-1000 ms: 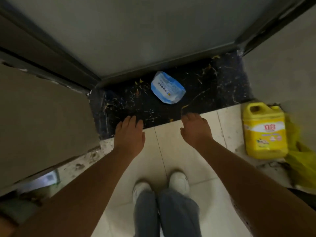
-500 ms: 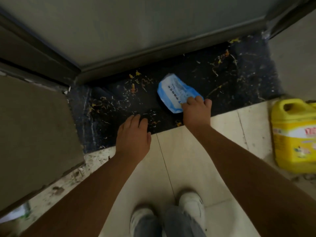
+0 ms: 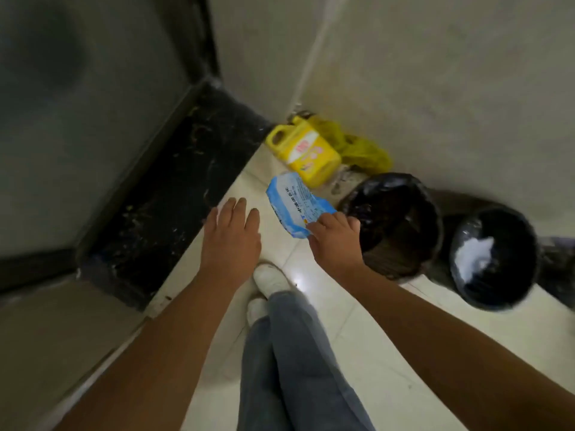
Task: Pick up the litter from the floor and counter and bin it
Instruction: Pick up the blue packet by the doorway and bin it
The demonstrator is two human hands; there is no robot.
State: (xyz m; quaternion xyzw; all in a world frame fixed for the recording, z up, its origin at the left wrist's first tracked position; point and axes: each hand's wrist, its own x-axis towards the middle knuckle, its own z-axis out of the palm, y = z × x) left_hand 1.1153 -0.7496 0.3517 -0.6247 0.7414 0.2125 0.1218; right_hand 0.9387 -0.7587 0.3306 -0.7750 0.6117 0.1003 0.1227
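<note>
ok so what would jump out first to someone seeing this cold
The blue wrapper, pinched at its near corner by the right hand, held just left of a black-lined bin. Behind it a yellow jug stands against the wall. The left hand hangs open above the pale floor tiles.

Pale tiled floor (image 3: 389, 353), perhaps plastered wall (image 3: 435, 73)

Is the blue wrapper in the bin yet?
Not yet. The right hand holds the blue wrapper beside the nearer bin's rim.
</note>
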